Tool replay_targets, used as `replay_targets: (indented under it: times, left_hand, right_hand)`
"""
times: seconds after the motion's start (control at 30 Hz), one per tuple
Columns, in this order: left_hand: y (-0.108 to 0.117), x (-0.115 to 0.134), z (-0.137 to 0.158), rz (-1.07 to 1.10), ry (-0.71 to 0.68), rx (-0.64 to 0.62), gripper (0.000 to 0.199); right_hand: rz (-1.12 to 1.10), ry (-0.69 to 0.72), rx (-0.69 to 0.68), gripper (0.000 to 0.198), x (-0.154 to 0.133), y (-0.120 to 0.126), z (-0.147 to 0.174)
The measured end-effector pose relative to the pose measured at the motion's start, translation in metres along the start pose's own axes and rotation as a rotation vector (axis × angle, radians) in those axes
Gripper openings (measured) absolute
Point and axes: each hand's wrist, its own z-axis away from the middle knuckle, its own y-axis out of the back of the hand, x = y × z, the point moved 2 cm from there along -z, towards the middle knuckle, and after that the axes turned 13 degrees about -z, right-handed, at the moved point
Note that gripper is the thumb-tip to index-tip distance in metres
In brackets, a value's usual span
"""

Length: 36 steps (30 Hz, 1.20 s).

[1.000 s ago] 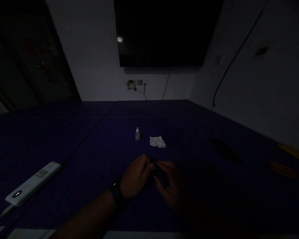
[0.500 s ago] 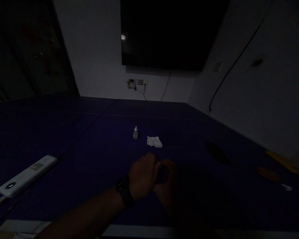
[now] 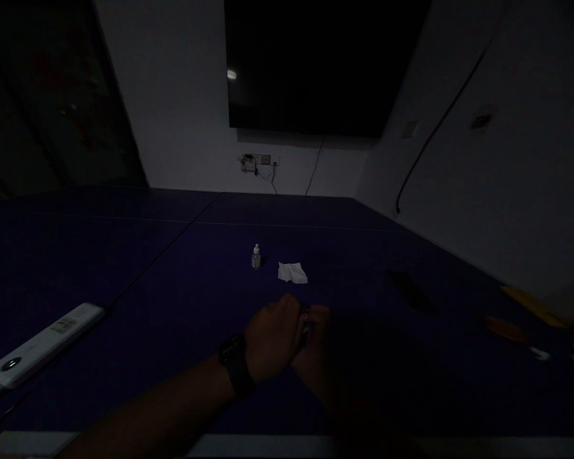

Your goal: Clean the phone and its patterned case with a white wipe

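My left hand, with a dark watch at its wrist, is closed above the front middle of the dark blue table. Against its fingers my right hand is also closed, mostly in shadow. A small pale bit shows between the two hands, too dark to name; the rest of it is hidden by the fingers. Beyond the hands lies a crumpled white tissue. To the left of the tissue a small dropper bottle with a white top stands upright.
A white oblong device with a cable lies at the left. On the right are a dark flat phone-like object, an orange-brown item and a yellow strip. A large dark screen hangs on the far wall.
The whole view has shifted slightly, so most things sit a little further left. Both hands stay together, the right fingers drawn slightly closer to the left, and a pale bit now shows between them.
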Motion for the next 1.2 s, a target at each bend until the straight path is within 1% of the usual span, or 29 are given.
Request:
replay_targets:
  times: [0.13, 0.2, 0.33, 0.47, 0.5, 0.67, 0.83, 0.93, 1.0, 1.07, 1.2]
  left_hand:
    - [0.000, 0.003, -0.001, -0.015, 0.008, -0.003, 0.022]
    - [0.001, 0.004, -0.002, -0.015, 0.009, -0.005, 0.022]
    - [0.003, 0.002, -0.004, -0.009, -0.015, -0.010, 0.024]
    - [0.005, -0.004, -0.007, -0.005, -0.014, -0.007, 0.025]
    - [0.005, -0.005, -0.007, -0.003, -0.015, -0.006, 0.025]
    - [0.007, -0.007, -0.008, 0.008, -0.064, -0.014, 0.022]
    - [0.009, -0.009, -0.011, 0.032, -0.114, -0.027, 0.024]
    - [0.010, -0.012, -0.013, 0.053, -0.155, -0.039, 0.025]
    - [0.012, -0.014, -0.016, 0.065, -0.162, -0.045, 0.025]
    - [0.014, -0.016, -0.018, 0.079, -0.165, -0.049, 0.025]
    - [0.016, -0.017, -0.019, 0.109, -0.209, -0.064, 0.027]
  right_hand:
    - [-0.066, -0.128, 0.044, 0.010, 0.001, -0.002, 0.000]
    - [-0.094, -0.168, 0.056, 0.010, 0.002, -0.003, -0.001]
    - [-0.100, -0.142, 0.033, 0.017, 0.001, 0.000, -0.002]
    - [-0.071, -0.142, -0.042, 0.036, 0.000, 0.003, -0.003]
    - [-0.075, -0.151, -0.058, 0.037, -0.001, 0.003, -0.004]
    - [-0.089, -0.203, -0.033, 0.030, -0.002, 0.001, -0.008]
    - [-0.082, -0.173, -0.055, 0.037, -0.002, 0.004, -0.005]
    - [-0.062, -0.188, -0.065, 0.041, -0.002, 0.011, -0.001]
    - [-0.069, -0.193, -0.100, 0.042, -0.005, 0.014, 0.002]
    - [-0.087, -0.175, -0.121, 0.040, -0.008, 0.016, 0.004]
    - [-0.027, -0.114, -0.070, 0.034, -0.013, 0.019, 0.006]
